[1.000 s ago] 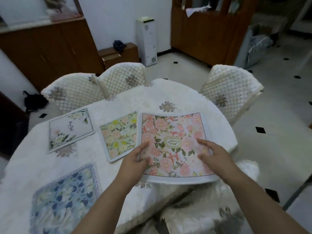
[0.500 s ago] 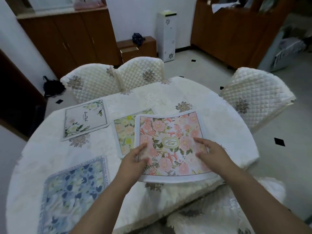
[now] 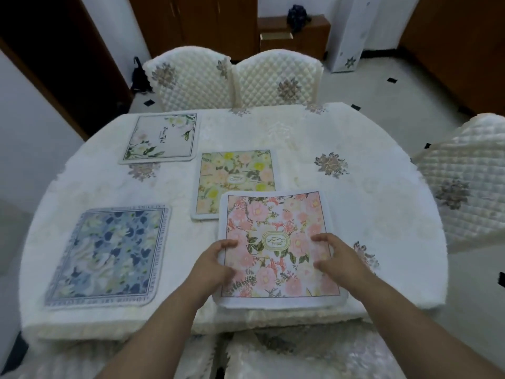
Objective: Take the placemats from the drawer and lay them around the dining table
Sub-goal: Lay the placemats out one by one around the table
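Quilted cream chairs (image 3: pixel 276 77) ring the round bench (image 3: pixel 369 187), which wears a thick pale cloth with embroidered flower patches, and wooden cabinets line the far wall. Four placemats already lie on that cloth: a white one with leafy corners (image 3: pixel 161 138) at the far left, a blue floral one (image 3: pixel 109 255) at the near left, a yellow-green one (image 3: pixel 236 176) toward the middle, and the pink floral placemat (image 3: pixel 276 247) right in front of you at the near edge. Your left hand (image 3: pixel 213 266) sits at the pink mat's left border with its fingers bent over the edge, seemingly gripping it, while your right hand (image 3: pixel 338 258) rests flat-ish on the right part of the print, fingers lightly bent, pressing rather than pinching. The hands are well apart, one on each side of the oval emblem. You look to be settling this mat into its place, so watch a few things. Its far left corner overlaps the near right corner of the yellow-green mat; sliding the pink one further could drag that neighbour askew. Its near edge lies close to the rim of the bench, so a pull toward you may leave it drooping off the cloth. The cloth itself looks soft and loose, and a firm sideways push could ruck it and shift the other mats. The yellow-green mat also sits toward the centre, not at a seat, so it probably still needs moving.
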